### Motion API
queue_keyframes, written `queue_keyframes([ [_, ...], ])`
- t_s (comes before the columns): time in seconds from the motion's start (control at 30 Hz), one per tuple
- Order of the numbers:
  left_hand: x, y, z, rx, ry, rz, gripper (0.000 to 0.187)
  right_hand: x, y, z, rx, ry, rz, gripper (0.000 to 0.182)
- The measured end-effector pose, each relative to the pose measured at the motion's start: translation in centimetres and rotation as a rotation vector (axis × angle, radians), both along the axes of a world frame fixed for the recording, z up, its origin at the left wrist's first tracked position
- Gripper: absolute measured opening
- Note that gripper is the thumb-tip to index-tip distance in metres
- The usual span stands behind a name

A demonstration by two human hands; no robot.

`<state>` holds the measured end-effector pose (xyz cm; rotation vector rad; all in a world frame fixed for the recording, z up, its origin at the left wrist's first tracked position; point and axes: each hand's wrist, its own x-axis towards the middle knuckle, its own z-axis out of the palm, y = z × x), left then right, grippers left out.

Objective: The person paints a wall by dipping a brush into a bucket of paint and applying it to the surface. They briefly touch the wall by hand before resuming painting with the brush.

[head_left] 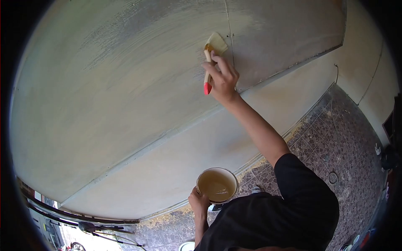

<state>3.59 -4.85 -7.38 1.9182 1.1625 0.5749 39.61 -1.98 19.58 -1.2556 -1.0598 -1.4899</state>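
A paintbrush (208, 69) with a pale wooden handle and a red end is in my right hand (225, 79), its fingers wrapped round the handle. The wide bristles, coated in cream paint, touch the wall panel (125, 83) beside a vertical seam. Streaky cream paint covers much of the panel left of the seam; the part to the right looks greyer. Lower down, my left hand (199, 201) grips the rim of a round bucket (217, 185), which holds some yellowish-cream paint. The bucket is close to my body.
Below the panel, a ledge line and a pale lower wall (167, 175) run diagonally. The patterned tile floor (326, 142) carries a small dark ring (333, 178) at the right. A white-rimmed container (187, 246) stands at the bottom edge. Cables (113, 234) hang at the lower left.
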Motion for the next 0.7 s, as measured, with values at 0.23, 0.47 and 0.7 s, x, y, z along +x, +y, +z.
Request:
queue_keyframes([
  [0.23, 2.8, -1.3, 0.4, -0.027, 0.075, -0.01, 0.029, -4.6, -2.4, -4.1, -0.631, 0.123, 0.789, 0.018],
  [0.47, 3.0, -2.8, 0.9, -0.082, 0.067, 0.029, 0.029, 10.2, -9.1, 11.0, 0.039, -0.054, 0.272, 0.017],
  [0.7, 3.0, -3.3, 0.6, -0.099, 0.088, 0.038, 0.028, 1.6, -1.7, -0.6, -0.212, -0.217, 0.081, 0.006],
])
